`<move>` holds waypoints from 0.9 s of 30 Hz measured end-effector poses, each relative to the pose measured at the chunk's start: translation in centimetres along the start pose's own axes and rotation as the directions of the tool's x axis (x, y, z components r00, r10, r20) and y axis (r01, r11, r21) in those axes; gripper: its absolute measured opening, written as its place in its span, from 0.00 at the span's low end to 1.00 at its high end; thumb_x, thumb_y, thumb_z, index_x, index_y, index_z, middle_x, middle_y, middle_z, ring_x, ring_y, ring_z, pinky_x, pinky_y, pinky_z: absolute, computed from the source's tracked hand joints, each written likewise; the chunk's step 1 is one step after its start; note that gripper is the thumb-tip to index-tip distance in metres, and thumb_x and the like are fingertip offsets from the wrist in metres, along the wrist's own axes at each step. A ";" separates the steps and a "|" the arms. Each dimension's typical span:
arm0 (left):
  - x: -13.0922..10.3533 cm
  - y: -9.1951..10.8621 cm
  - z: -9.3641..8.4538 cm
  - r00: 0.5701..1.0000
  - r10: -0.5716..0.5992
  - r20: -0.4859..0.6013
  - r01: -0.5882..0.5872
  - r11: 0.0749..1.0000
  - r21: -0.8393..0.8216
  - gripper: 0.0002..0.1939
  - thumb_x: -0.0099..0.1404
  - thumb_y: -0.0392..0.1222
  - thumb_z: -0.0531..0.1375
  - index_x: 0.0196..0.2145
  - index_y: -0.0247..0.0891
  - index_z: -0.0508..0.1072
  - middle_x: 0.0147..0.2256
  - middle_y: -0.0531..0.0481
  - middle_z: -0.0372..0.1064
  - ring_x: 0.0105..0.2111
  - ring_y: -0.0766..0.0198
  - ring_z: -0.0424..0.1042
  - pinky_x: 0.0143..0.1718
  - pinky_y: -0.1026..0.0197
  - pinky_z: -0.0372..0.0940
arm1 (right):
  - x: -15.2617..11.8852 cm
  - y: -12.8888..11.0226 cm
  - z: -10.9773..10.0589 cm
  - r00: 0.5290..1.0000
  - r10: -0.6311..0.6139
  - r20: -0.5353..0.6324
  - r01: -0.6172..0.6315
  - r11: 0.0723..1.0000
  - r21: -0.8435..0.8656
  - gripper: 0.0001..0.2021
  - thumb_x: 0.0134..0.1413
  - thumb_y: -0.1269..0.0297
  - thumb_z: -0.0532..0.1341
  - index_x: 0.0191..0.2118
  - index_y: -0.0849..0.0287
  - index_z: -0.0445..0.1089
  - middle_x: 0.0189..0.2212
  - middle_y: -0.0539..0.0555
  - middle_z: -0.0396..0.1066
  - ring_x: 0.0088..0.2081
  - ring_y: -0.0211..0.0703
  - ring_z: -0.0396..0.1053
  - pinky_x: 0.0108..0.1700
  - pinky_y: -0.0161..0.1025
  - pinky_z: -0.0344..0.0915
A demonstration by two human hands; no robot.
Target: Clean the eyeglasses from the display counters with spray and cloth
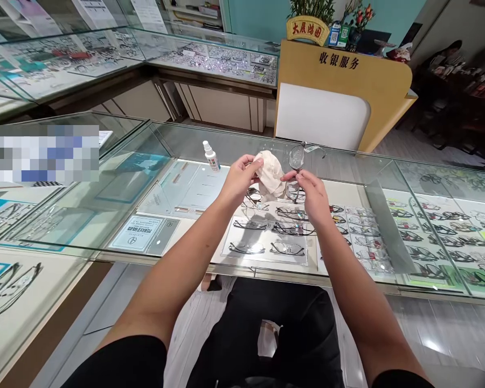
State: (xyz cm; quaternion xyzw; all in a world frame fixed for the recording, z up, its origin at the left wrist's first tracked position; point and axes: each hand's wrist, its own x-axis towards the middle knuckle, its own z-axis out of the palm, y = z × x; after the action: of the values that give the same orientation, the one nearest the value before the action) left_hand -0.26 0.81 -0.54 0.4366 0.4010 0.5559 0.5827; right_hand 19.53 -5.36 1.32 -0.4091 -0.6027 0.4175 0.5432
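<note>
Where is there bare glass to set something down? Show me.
The glass top looks free left of the white bottle and right of the right hand. Between them, the left hand, cloth and held eyeglasses crowd it.

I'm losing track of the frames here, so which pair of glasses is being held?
The pair in the right hand, turned so one lens sits above the other; the other glasses nearby lie under the counter's glass.

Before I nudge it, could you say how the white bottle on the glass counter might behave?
Pushed near its cap, the white bottle would probably tip, being tall and narrow. A low push may slide it instead, as the glass counter looks smooth. It is small, so likely fairly light.
</note>
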 end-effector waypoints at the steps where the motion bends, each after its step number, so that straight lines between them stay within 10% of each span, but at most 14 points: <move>1: -0.1 0.1 0.1 1.000 0.023 0.015 -0.023 1.000 -0.009 0.19 0.60 0.52 0.73 0.35 0.40 0.69 0.33 0.50 0.74 0.32 0.65 0.75 0.39 0.60 0.72 | 0.0 -0.1 0.0 1.000 0.008 0.015 -0.008 1.000 -0.003 0.16 0.68 0.53 0.57 0.36 0.54 0.78 0.42 0.53 0.79 0.47 0.48 0.70 0.56 0.44 0.63; 14: -2.3 1.1 1.7 0.922 0.292 0.254 -0.321 0.944 0.080 0.21 0.63 0.60 0.70 0.32 0.39 0.73 0.36 0.50 0.68 0.37 0.64 0.70 0.42 0.61 0.69 | 0.0 -0.2 0.3 0.985 0.047 0.163 -0.036 0.997 -0.068 0.18 0.68 0.54 0.56 0.37 0.55 0.80 0.39 0.53 0.79 0.47 0.49 0.70 0.56 0.43 0.62; 27: -2.2 0.4 2.2 0.965 0.258 0.040 -0.260 0.963 0.066 0.29 0.54 0.56 0.76 0.45 0.42 0.69 0.41 0.50 0.73 0.35 0.66 0.72 0.39 0.63 0.67 | -0.5 -0.3 0.6 0.957 0.057 0.284 -0.050 0.998 -0.033 0.17 0.71 0.55 0.55 0.39 0.55 0.80 0.42 0.53 0.79 0.49 0.48 0.71 0.57 0.43 0.60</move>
State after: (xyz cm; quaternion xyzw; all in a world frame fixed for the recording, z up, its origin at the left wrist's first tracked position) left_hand 1.56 -1.52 0.41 0.5141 0.3509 0.6059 0.4954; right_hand 18.93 -5.99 1.46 -0.3679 -0.6687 0.4788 0.4339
